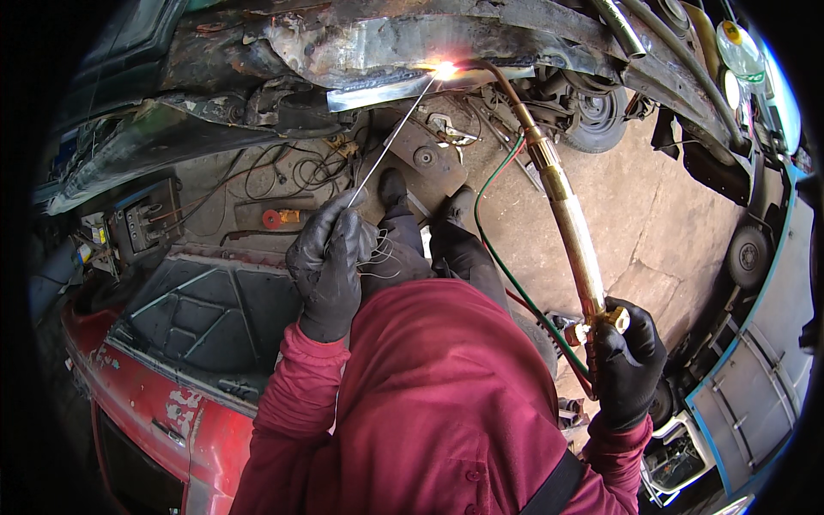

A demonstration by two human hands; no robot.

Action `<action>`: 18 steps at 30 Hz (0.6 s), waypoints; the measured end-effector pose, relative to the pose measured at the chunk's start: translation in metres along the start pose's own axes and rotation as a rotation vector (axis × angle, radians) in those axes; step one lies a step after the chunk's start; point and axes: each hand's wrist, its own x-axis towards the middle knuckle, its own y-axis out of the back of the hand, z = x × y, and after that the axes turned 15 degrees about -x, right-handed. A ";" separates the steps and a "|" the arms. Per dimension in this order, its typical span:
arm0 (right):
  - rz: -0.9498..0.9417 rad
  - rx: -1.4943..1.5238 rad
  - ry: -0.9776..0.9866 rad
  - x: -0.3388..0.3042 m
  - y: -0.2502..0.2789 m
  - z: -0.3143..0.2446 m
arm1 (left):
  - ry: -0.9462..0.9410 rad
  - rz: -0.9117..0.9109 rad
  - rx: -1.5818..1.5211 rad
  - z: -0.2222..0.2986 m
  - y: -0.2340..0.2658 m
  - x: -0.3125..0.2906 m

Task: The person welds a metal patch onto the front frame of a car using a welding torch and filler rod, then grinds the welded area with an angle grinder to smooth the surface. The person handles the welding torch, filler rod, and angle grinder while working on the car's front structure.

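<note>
My left hand point(330, 257), in a black glove, is closed around a thin filler rod point(390, 142). The rod slants up and away to a bright glowing spot point(445, 71) on the metal seam. In my gloved right hand point(629, 360) is the valve end of a brass gas welding torch point(566, 215). Its curved copper tip ends at the same glow. A shiny metal strip point(378, 93) runs under the seam, along the rusty car body panel point(343, 43). Green and red hoses point(515, 275) hang from the torch beside my right hand.
A red car body point(215, 429) stands at the left. Cables point(313, 172) and an orange-and-red tool point(279, 218) lie on the floor beyond my left hand. A wheel point(598, 116) sits under the bodywork at the far right. A pale panel point(764, 360) leans at the right.
</note>
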 end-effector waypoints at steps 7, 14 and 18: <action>-0.008 0.025 -0.022 0.000 -0.001 0.000 | 0.003 0.005 0.039 -0.001 0.000 0.000; -0.002 0.013 -0.007 0.000 -0.001 -0.002 | 0.004 -0.005 0.010 -0.002 0.002 0.001; -0.005 -0.003 0.000 0.000 -0.001 -0.003 | 0.001 -0.012 0.007 -0.002 0.002 0.001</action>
